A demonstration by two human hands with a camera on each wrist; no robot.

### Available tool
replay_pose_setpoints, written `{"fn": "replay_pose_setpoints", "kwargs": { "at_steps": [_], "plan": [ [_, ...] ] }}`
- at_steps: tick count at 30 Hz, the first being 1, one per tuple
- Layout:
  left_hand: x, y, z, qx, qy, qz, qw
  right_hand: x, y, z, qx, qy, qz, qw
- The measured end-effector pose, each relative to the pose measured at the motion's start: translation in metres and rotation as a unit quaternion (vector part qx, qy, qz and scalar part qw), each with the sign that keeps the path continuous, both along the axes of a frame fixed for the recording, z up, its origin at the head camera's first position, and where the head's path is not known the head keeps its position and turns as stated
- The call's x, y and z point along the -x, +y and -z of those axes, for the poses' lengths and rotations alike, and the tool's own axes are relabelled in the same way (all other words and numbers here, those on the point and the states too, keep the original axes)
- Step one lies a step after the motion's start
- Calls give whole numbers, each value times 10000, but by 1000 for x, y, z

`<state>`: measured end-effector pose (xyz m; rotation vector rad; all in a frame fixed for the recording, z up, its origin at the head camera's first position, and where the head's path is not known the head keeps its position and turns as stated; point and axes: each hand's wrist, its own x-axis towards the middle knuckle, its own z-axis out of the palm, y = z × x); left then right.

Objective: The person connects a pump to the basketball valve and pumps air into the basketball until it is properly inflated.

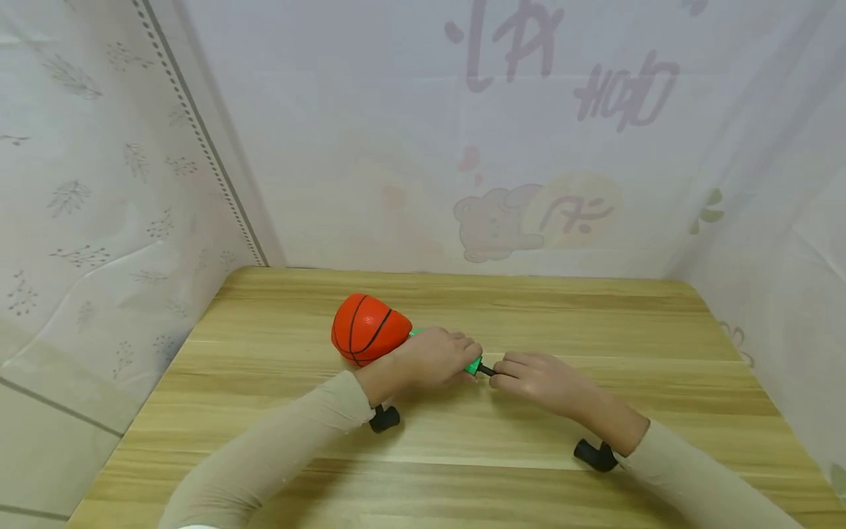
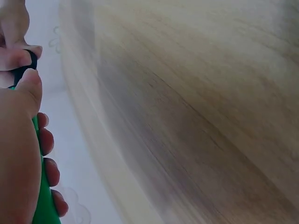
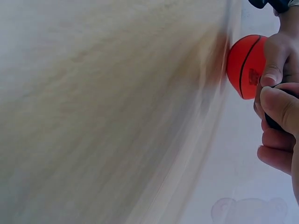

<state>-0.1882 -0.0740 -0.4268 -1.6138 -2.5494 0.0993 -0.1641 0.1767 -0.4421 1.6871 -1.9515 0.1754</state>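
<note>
An orange-red ball with black basketball lines (image 1: 366, 330) lies left of the hands, its right end tapering toward a green hand pump (image 1: 473, 365). My left hand (image 1: 439, 356) wraps round the pump's green body, hiding most of it; in the left wrist view the fingers curl about the green tube (image 2: 45, 200). From the pump's right end comes a black rod (image 1: 487, 370). My right hand (image 1: 545, 378) pinches the black handle (image 3: 272, 122) at that end, thumb on top. The ball (image 3: 247, 65) also appears beyond both hands in the right wrist view.
The hands work over a wood-grain table (image 1: 463, 492). White printed cloth (image 1: 370, 147) hangs behind the table and at both sides. A black wrist camera (image 1: 385, 419) sits under the left wrist, another black camera (image 1: 596, 455) under the right.
</note>
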Motion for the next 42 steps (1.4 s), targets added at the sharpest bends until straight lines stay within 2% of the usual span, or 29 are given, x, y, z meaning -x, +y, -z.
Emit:
{"fn": "replay_pose_setpoints", "kwargs": {
  "at_steps": [9, 12, 19, 24, 28, 33, 42],
  "plan": [
    [1, -2, 1, -106, -121, 242, 9996, -5, -2, -1, 122, -173, -67, 9998],
    [2, -3, 1, -88, -185, 261, 9995, -9, 8, 0, 178, -270, -36, 9995],
    [5, -6, -2, -4, -300, 220, 9993, -21, 41, 5, 343, -116, -140, 9992],
    [5, -8, -1, -20, -338, 173, 9993, -31, 58, 5, 269, -35, 7, 9996],
    [3, -6, -2, -60, -315, 153, 9994, -35, 62, 3, 147, -129, 129, 9997],
    [0, -4, -3, -45, -247, 104, 9996, -30, 52, -2, -16, -132, 162, 9998],
    [-2, 0, -3, 24, -88, 22, 10000, -11, 16, -5, -141, 125, 19, 9998]
  ]
}}
